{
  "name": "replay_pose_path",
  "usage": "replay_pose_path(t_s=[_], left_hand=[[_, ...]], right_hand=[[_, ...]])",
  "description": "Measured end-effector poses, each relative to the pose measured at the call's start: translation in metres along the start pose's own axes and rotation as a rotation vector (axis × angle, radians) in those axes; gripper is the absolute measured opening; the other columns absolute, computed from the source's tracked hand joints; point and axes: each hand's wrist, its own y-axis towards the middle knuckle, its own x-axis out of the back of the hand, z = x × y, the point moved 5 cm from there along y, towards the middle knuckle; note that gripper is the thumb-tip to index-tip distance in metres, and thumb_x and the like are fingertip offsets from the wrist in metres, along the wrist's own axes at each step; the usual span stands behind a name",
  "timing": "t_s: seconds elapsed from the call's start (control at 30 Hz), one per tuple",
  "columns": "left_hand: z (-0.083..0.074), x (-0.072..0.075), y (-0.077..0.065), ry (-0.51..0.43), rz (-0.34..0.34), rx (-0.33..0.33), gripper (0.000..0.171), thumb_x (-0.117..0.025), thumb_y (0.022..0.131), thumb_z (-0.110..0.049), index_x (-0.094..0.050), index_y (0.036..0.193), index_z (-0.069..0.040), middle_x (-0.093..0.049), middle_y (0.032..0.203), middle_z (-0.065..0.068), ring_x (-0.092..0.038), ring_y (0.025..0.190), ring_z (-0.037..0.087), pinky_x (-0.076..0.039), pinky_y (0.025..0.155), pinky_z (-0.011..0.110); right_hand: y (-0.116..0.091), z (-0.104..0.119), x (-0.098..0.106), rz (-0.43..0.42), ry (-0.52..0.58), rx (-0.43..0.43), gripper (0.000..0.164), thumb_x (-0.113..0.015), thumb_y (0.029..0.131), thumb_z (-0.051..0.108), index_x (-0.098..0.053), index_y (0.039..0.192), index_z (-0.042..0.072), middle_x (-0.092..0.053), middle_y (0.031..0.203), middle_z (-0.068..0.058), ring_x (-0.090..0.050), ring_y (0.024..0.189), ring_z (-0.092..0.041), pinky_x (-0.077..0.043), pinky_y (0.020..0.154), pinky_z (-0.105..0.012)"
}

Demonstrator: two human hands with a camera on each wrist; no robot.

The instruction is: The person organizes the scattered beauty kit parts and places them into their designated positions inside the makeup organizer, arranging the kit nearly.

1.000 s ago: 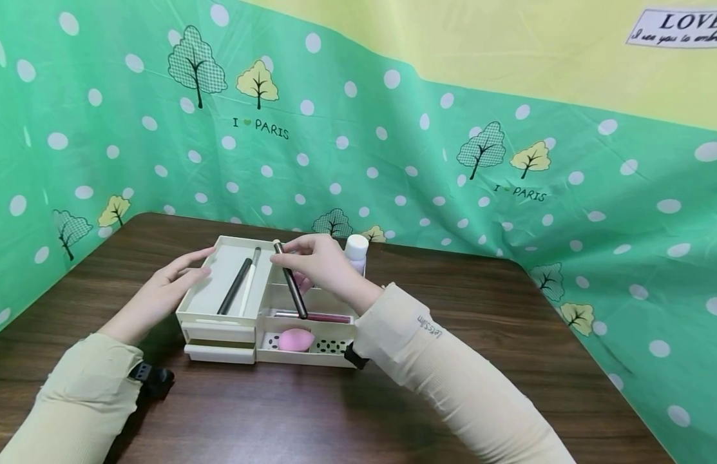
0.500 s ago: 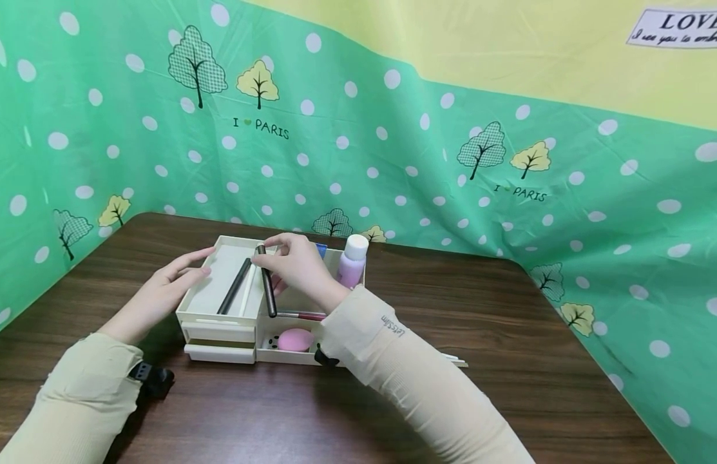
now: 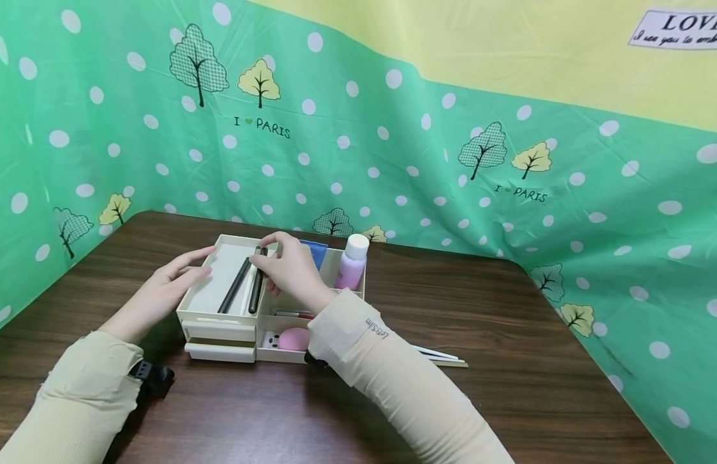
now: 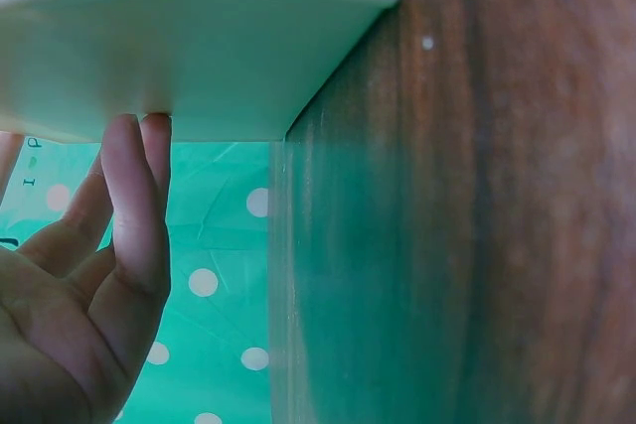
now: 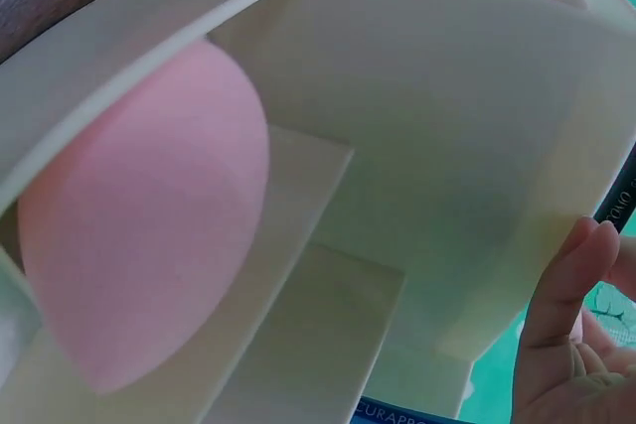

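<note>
A cream desktop organizer (image 3: 218, 330) with drawers stands on the table. In its upper left tray (image 3: 210, 290) lie a black pen-shaped stick (image 3: 235, 285) and a thin white stick (image 3: 248, 291). My right hand (image 3: 291, 265) pinches a second dark pen (image 3: 256, 293) near its far end, low over the tray's right side. Lettering shows on that pen (image 5: 621, 191) in the right wrist view. My left hand (image 3: 161, 290) touches the organizer's left side; its extended fingers (image 4: 134, 186) meet the outer wall in the left wrist view.
A pink makeup sponge (image 3: 293, 339) sits in the front right compartment, large in the right wrist view. Behind it are a red-tipped brush-like stick (image 3: 294, 314), a purple bottle with white cap (image 3: 351, 261) and a blue packet (image 3: 316, 251). White sticks (image 3: 442, 356) lie on the table (image 3: 509, 386).
My right hand has moved left with the dark pen, from over the right compartments to the tray, and lowered it. The bottle and blue packet have come into view. My left hand stays put.
</note>
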Motion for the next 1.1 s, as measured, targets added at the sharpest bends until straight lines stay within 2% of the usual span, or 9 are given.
replay_pose_path(t_s=[0.1,0.2,0.57,1.0,1.1], left_hand=[[0.000,0.000,0.000,-0.009,0.006,0.000,0.059,-0.046,0.105,-0.041,-0.030,0.157,-0.018,-0.055,0.131,0.021,-0.059,0.093,-0.004,-0.051,0.078,0.021],[0.001,0.000,0.000,-0.019,0.006,-0.003,0.058,-0.046,0.105,-0.039,-0.031,0.157,-0.017,-0.056,0.130,0.020,-0.060,0.092,-0.003,-0.052,0.077,0.022],[-0.002,0.000,-0.001,-0.022,0.006,-0.012,0.059,-0.047,0.104,-0.042,-0.032,0.156,-0.017,-0.055,0.129,0.018,-0.062,0.092,0.000,-0.053,0.078,0.023],[0.001,-0.001,0.000,-0.025,0.013,-0.002,0.059,-0.046,0.105,-0.038,-0.029,0.157,-0.015,-0.055,0.132,0.024,-0.060,0.091,-0.003,-0.052,0.077,0.022],[0.000,0.000,0.000,-0.038,0.016,-0.007,0.059,-0.046,0.105,-0.038,-0.029,0.157,-0.015,-0.055,0.130,0.024,-0.062,0.091,-0.001,-0.053,0.076,0.023]], right_hand=[[-0.001,0.002,-0.001,0.005,-0.017,0.026,0.028,-0.070,0.093,0.020,-0.062,0.119,0.011,-0.058,0.057,-0.006,-0.051,0.038,-0.013,-0.044,0.042,-0.024],[-0.002,0.002,-0.002,0.001,-0.020,0.044,0.027,-0.070,0.093,0.020,-0.063,0.117,0.011,-0.058,0.057,-0.007,-0.051,0.038,-0.012,-0.045,0.042,-0.024],[-0.004,0.001,-0.005,0.012,-0.063,0.079,0.024,-0.069,0.093,0.014,-0.066,0.117,0.011,-0.059,0.059,0.000,-0.050,0.038,-0.010,-0.044,0.044,-0.023],[-0.012,0.003,0.006,0.052,0.029,0.065,0.021,-0.070,0.093,0.018,-0.069,0.113,0.012,-0.061,0.066,-0.003,-0.056,0.046,-0.013,-0.056,0.054,-0.035],[-0.017,0.007,0.009,0.074,0.050,0.055,0.017,-0.070,0.093,0.018,-0.069,0.109,0.013,-0.061,0.068,-0.004,-0.056,0.049,-0.013,-0.055,0.053,-0.030]])
